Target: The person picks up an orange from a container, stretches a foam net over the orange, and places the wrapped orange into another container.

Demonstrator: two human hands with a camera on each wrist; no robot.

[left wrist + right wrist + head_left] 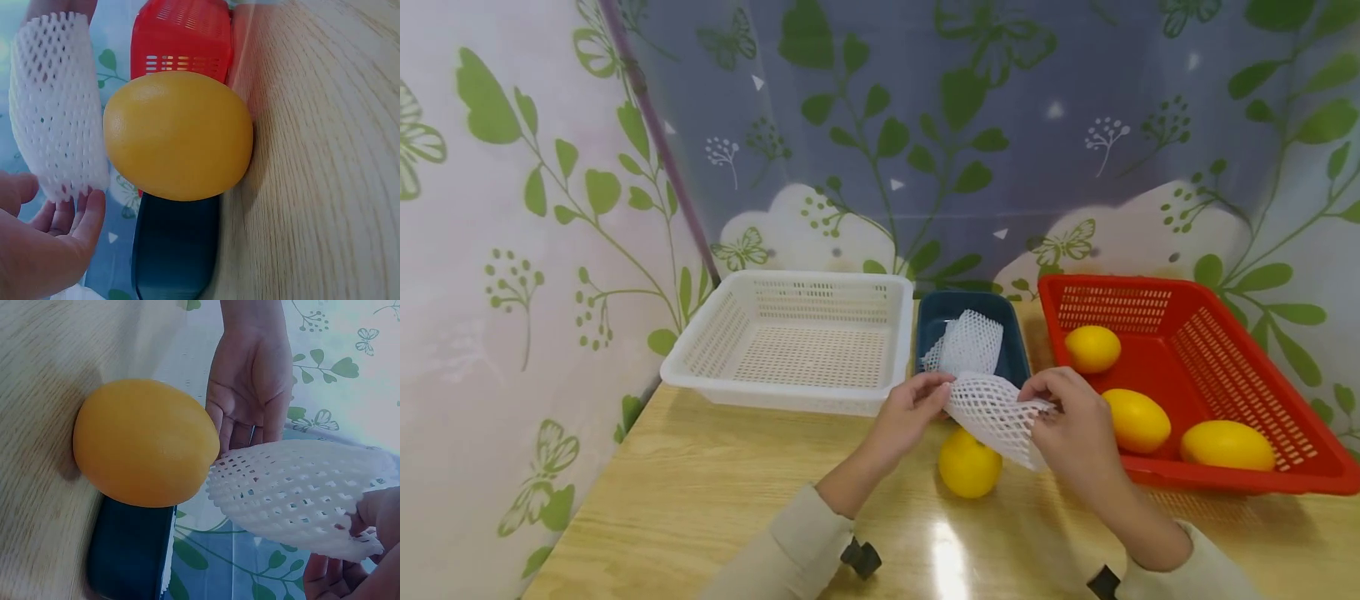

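A white foam fruit net (996, 412) is stretched between the two hands above the table. My left hand (904, 421) pinches one end between thumb and fingers. At the other end, my right hand (1078, 437) grips the net's edge. Just below the net, a round yellow fruit (970, 475) rests on the wooden table; neither hand holds it. The left wrist view shows the fruit (178, 136) close up beside the net (59, 106). In the right wrist view the net (300, 494) looks flattened, its wide end at the right fingers.
Behind the hands, a dark blue tray (1018, 354) holds more white foam nets (973, 342). A white plastic basket (790, 396) stands on the left. The red basket (1157, 312) on the right contains three yellow fruits (1227, 446). A patterned curtain (865, 167) hangs behind.
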